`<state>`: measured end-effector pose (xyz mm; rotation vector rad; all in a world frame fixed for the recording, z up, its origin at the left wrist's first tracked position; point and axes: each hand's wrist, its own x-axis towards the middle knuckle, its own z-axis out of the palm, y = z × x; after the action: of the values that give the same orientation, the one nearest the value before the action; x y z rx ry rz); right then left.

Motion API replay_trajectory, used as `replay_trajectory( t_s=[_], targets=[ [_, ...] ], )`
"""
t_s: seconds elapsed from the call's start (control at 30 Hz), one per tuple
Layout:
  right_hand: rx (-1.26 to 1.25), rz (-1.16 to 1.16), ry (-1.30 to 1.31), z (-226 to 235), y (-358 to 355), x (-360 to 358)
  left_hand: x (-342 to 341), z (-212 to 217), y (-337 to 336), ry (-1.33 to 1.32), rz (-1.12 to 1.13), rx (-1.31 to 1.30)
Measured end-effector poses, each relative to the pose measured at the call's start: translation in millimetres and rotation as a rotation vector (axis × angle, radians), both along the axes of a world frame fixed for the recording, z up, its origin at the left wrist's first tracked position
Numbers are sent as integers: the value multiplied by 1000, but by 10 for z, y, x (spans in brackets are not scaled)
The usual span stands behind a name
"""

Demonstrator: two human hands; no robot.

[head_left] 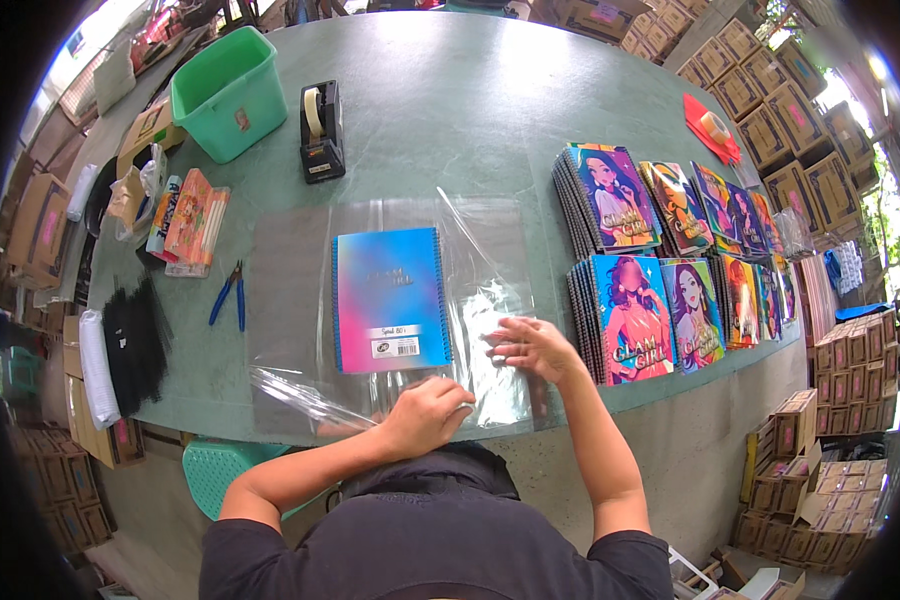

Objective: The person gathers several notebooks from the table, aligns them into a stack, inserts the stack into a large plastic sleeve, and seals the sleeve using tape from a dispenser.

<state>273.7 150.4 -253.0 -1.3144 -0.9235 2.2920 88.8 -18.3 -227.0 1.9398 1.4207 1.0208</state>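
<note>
A spiral notebook (390, 290) with a blue and pink cover lies on a large clear plastic sheet (295, 330), its barcode label near the lower edge. My left hand (428, 412) is closed at the sheet's near side, just below the notebook, its fingertips pinching the film. To the right of the notebook, my right hand (532, 347) hovers over or touches the shiny plastic with fingers stretched out and apart. I cannot tell whether its fingertips press on the film.
Stacks of spiral notebooks (632, 315) with colourful covers stand at the right. A tape dispenser (322, 130), a green bin (232, 100) and blue-handled pliers (230, 297) are on the left side of the green table (420, 110). A tape roll (715, 127) lies far right.
</note>
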Motion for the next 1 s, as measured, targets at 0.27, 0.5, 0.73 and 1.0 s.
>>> replay_trajectory(
  t_s=[0.27, 0.5, 0.73, 1.0],
  targets=[
    [579, 599, -392, 639, 202, -662, -1430, 97, 622, 201, 646, 126],
    [1235, 1090, -564, 560, -207, -1743, -1470, -632, 846, 219, 698, 125],
    [1291, 882, -627, 162, -431, -1776, -1529, -527, 823, 544, 704, 130],
    [1336, 583, -944, 61, -840, -1837, -715, -70, 1773, 776, 209, 99]
  ],
)
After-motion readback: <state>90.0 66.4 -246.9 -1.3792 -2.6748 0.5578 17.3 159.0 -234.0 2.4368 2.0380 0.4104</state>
